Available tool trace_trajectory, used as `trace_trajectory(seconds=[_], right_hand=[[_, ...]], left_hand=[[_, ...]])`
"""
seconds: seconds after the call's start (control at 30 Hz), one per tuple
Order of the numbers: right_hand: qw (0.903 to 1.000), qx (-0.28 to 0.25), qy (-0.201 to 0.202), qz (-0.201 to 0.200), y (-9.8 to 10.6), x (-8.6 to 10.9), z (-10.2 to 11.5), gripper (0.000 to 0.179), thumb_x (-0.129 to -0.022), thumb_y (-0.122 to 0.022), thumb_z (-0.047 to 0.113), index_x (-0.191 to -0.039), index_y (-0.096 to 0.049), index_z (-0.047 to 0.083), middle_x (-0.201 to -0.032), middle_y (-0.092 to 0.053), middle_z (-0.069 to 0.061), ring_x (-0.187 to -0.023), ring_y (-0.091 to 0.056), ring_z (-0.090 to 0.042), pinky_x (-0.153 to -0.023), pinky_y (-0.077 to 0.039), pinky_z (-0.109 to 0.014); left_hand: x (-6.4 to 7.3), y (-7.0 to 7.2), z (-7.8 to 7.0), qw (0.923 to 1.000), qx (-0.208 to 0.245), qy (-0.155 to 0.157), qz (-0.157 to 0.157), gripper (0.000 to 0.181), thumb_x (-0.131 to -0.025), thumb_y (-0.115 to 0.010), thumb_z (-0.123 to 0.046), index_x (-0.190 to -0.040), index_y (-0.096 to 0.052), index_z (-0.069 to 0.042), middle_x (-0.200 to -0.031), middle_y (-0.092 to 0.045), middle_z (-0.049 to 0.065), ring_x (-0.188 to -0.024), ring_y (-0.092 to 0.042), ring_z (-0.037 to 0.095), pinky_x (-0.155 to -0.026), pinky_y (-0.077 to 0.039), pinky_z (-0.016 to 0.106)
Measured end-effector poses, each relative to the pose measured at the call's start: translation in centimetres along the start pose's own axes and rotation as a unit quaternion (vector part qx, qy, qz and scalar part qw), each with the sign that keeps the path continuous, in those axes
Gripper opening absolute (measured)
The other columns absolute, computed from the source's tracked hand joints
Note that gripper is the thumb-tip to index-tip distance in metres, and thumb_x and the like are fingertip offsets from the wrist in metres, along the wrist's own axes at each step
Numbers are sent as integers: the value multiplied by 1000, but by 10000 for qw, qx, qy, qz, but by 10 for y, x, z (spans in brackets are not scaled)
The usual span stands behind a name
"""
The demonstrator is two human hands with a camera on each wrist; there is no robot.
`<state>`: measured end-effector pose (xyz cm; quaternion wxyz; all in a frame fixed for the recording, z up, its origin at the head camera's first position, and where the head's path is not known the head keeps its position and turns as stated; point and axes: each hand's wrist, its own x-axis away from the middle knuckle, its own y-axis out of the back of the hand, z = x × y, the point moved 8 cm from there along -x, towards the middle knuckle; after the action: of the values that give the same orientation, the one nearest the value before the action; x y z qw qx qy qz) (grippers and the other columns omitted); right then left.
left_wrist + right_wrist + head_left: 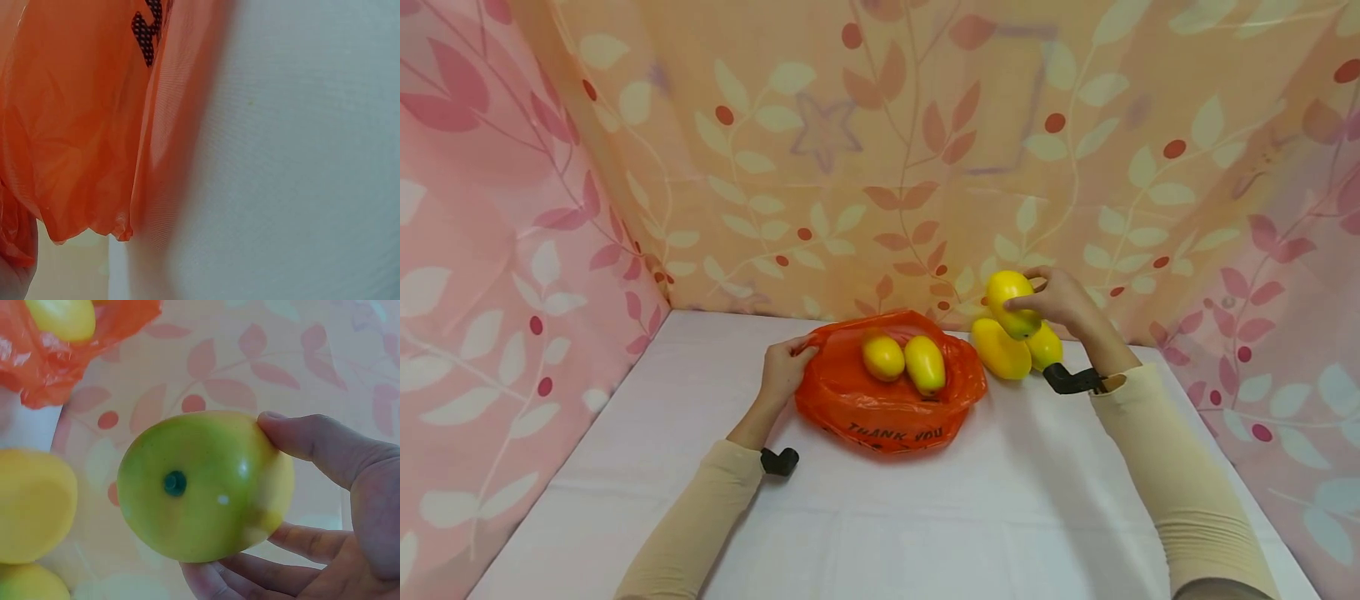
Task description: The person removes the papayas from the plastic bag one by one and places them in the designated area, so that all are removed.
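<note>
Evidently, from the head: pinching an orange bag [850, 404] by its rim with the left hand [784, 367], with two mangoes [925, 365] sitting inside, right of that hand; gripping another mango [1007, 292] in the right hand [1060, 298], over two loose mangoes [1002, 350]. From the left wrist: showing mainly thin bag film, likely handling light and limp; hardly revealing the fingers. From the right wrist: spanning the held fruit with thumb and fingers; seeming firm, smooth, perhaps slippery, calling for a hold round its wide middle.

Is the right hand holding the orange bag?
No, the right hand holds a yellow fruit, while the left hand grips the orange bag.
</note>
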<state>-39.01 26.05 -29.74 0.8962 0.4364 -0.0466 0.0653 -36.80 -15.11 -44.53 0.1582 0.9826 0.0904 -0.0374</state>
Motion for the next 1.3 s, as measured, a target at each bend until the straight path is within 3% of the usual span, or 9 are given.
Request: trace_trajectory(seconds=[0.3,0.47,0.63,0.73,0.93,1.1,1.3], right_hand=[[9997,-65,-187,-139,13,2,-21,83,-85,-73,38,-145,-34,-2,-134,-48,-31,-113,-53,-41,-96,-50,-47],[9995,-50,-285,-120,17,3,-31,83,-87,-71,41,-146,-32,-3,-136,-45,-33,-117,-51,-45,-100,-48,-51],[9994,-53,-298,-170,24,2,-42,81,-88,-70,40,-144,-33,-5,-133,-46,-33,-113,-54,-43,-96,-51,-46],[9992,-34,-361,-182,27,3,-50,83,-88,-69,42,-144,-32,-6,-132,-46,-32,-108,-55,-41,-95,-51,-45],[9987,-28,-471,-207,31,4,-63,86,-88,-68,43,-145,-29,-8,-136,-41,-34,-109,-52,-42,-101,-45,-53],[9983,70,-528,-239,33,3,-73,85,-88,-68,42,-145,-29,-8,-136,-42,-34,-109,-51,-42,-99,-45,-53],[9968,198,-686,-349,37,1,-86,85,-88,-69,43,-144,-30,-8,-135,-41,-34,-107,-50,-42,-99,-46,-53]], left_hand=[[0,1,-1,9999,-111,-44,-61,31,-93,-64,-12,-121,-67,0,-122,-67,18,-115,-61,28,-76,-47,11],[2,2,-2,9999,-82,35,-48,32,-93,-64,-11,-122,-67,0,-122,-67,18,-116,-61,28,-89,-54,27],[1,2,-2,10000,-32,50,-14,32,-93,-64,-12,-123,-66,-1,-124,-67,17,-119,-60,28,-98,-52,41],[1,2,-3,10000,-24,39,-19,32,-93,-64,-12,-123,-67,-1,-123,-67,17,-119,-60,28,-98,-52,41],[3,3,-2,10000,-38,-14,-77,30,-92,-65,-11,-120,-68,-1,-120,-68,17,-115,-62,27,-91,-54,29],[3,3,-2,10000,-1,0,-59,30,-92,-65,-11,-120,-68,0,-120,-68,18,-116,-62,28,-95,-53,35],[2,3,-3,10000,-26,-48,-67,30,-92,-65,-12,-120,-68,0,-118,-69,18,-113,-63,28,-94,-54,34]])
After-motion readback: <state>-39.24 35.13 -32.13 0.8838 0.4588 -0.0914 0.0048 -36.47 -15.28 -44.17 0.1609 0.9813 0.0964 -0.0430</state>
